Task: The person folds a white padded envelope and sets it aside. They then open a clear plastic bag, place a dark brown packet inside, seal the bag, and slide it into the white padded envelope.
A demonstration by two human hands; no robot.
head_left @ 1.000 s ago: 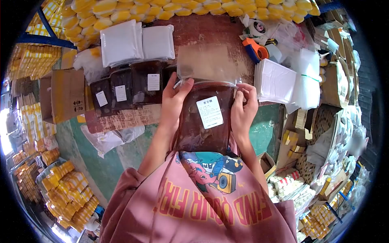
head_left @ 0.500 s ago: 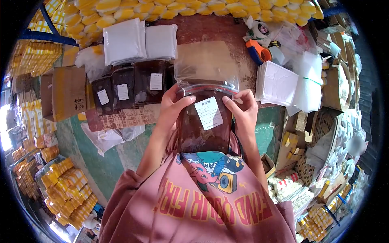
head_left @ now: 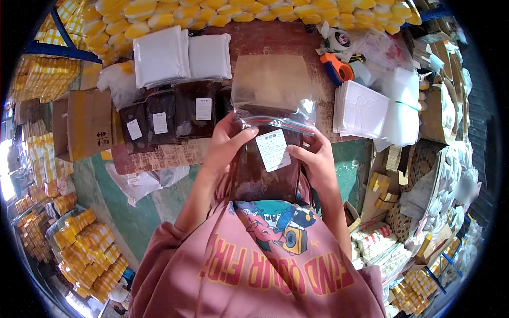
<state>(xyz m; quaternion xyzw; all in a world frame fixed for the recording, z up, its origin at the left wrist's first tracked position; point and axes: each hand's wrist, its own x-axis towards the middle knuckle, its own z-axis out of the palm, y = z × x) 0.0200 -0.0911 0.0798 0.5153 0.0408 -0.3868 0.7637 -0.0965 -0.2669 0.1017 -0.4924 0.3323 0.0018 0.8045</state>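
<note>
A zip-lock bag of dark brown contents [head_left: 254, 177] is held upright in front of my body, with a white printed label [head_left: 273, 151] on its face. My left hand [head_left: 231, 140] grips the bag's upper left side, thumb on the front just below the red-lined zip strip [head_left: 281, 125]. On the opposite side my right hand [head_left: 315, 155] holds it, the thumb pressed against the label's right edge and the fingers near the strip's end. Above the strip, the clear top of the bag stands up. Behind it lies a brown cardboard piece [head_left: 270, 79].
Labelled dark bags [head_left: 188, 119] lean in a row on the red table [head_left: 260, 37], beside white packets [head_left: 161, 55]. To the right are a tape dispenser [head_left: 338, 69], white sheets [head_left: 360, 111] and plastic wrap [head_left: 405, 106]. A carton [head_left: 85, 124] stands left; yellow-white packs [head_left: 254, 11] line the back.
My right thumb has slid down from the zip strip to the label's edge. The clear bag top now stands higher and flatter. My left hand keeps its hold.
</note>
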